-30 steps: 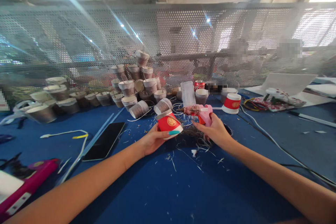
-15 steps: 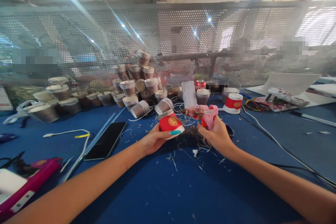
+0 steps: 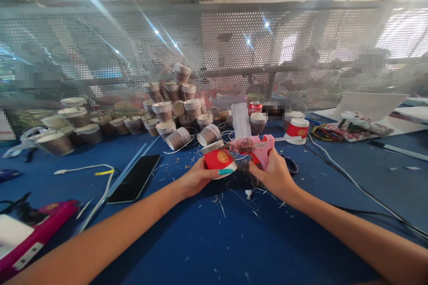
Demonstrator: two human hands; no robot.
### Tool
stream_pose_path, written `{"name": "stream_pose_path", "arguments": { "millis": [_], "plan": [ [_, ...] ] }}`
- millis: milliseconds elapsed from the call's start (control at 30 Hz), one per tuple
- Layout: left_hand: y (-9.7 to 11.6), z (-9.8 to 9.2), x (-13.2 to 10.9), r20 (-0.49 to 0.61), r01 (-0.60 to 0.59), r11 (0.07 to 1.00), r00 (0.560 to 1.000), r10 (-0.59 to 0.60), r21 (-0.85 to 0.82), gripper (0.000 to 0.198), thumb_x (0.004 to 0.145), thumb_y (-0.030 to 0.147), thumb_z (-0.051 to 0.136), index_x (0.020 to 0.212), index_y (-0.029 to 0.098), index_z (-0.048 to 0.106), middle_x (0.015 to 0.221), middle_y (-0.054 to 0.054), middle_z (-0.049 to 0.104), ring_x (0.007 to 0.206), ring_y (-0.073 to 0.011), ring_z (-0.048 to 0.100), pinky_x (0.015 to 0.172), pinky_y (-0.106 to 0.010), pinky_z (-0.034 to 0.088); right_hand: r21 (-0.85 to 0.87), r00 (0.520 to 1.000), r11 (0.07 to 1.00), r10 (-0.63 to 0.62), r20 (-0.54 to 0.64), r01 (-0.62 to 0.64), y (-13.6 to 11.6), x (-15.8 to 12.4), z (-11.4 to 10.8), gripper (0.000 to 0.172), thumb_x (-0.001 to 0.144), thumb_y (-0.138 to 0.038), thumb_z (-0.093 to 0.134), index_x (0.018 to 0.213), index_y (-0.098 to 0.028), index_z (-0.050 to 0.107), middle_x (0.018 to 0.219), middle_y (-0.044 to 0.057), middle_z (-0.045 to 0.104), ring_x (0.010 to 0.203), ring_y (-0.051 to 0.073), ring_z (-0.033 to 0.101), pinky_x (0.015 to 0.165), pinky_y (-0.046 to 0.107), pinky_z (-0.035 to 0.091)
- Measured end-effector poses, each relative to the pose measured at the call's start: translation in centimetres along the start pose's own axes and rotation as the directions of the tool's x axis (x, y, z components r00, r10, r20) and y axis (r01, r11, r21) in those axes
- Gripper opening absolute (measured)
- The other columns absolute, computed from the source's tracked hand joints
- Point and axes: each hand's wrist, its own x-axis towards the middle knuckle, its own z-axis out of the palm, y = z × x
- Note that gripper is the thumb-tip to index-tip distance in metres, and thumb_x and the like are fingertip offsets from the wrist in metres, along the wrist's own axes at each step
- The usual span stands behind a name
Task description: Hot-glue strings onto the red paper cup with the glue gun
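A red and white paper cup with a gold emblem lies tilted in my left hand, whose fingers are wrapped round it. My right hand grips the handle of a pink glue gun, with a glue stick poking out of its back. The gun's nozzle end is at the cup's upper rim; whether it touches, I cannot tell. Brownish residue coats the gun's front. Behind the gun stands a bundle of clear glue sticks. Another red and white cup stands to the right.
Several twine-wrapped cups are stacked at the back, more at the left. A black phone lies left of my hands, a magenta power strip nearer. Cables run along the right. Fibre scraps litter the blue table.
My right hand has brought the glue gun left, its nozzle end now at the cup's rim. The cup in my left hand has shifted slightly right.
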Motion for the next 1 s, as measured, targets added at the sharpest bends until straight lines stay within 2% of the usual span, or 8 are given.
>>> {"name": "stream_pose_path", "arguments": {
  "millis": [500, 733, 1000],
  "plan": [
    [0.20, 0.31, -0.05, -0.012, 0.009, 0.999, 1.000, -0.009, 0.039, 0.049, 0.055, 0.011, 0.078, 0.101, 0.011, 0.062, 0.095, -0.008, 0.068, 0.089, -0.0191, 0.063, 0.085, -0.031, 0.044, -0.031, 1.000, 1.000, 0.005, -0.013, -0.006, 0.38, -0.04, 0.13, 0.021, 0.064, -0.033, 0.049, 0.077, -0.020, 0.040, 0.062, 0.002, 0.052, 0.056, 0.016, 0.051, 0.050, 0.030, 0.036],
    [0.37, 0.43, -0.18, -0.015, -0.008, 1.000, 1.000, 0.008, -0.009, 0.069, 0.052, 0.009, 0.078, 0.116, 0.020, 0.053, 0.101, -0.006, 0.067, 0.093, -0.0193, 0.062, 0.084, -0.031, 0.044, -0.031, 1.000, 0.999, 0.026, -0.013, -0.026, 0.48, 0.03, 0.16, 0.020, 0.063, -0.031, 0.049, 0.073, -0.022, 0.035, 0.063, 0.003, 0.054, 0.058, 0.017, 0.053, 0.050, 0.030, 0.038],
    [0.18, -0.09, -0.18, 0.029, 0.021, 1.000, 0.999, -0.021, 0.005, 0.063, 0.054, 0.009, 0.077, 0.113, 0.018, 0.055, 0.100, -0.007, 0.067, 0.093, -0.0207, 0.062, 0.086, -0.033, 0.043, -0.050, 0.998, 0.997, 0.062, 0.010, -0.061, 0.49, 0.05, 0.15, 0.021, 0.063, -0.033, 0.048, 0.073, -0.022, 0.034, 0.063, 0.003, 0.052, 0.058, 0.018, 0.052, 0.049, 0.030, 0.036]
  ]
}}
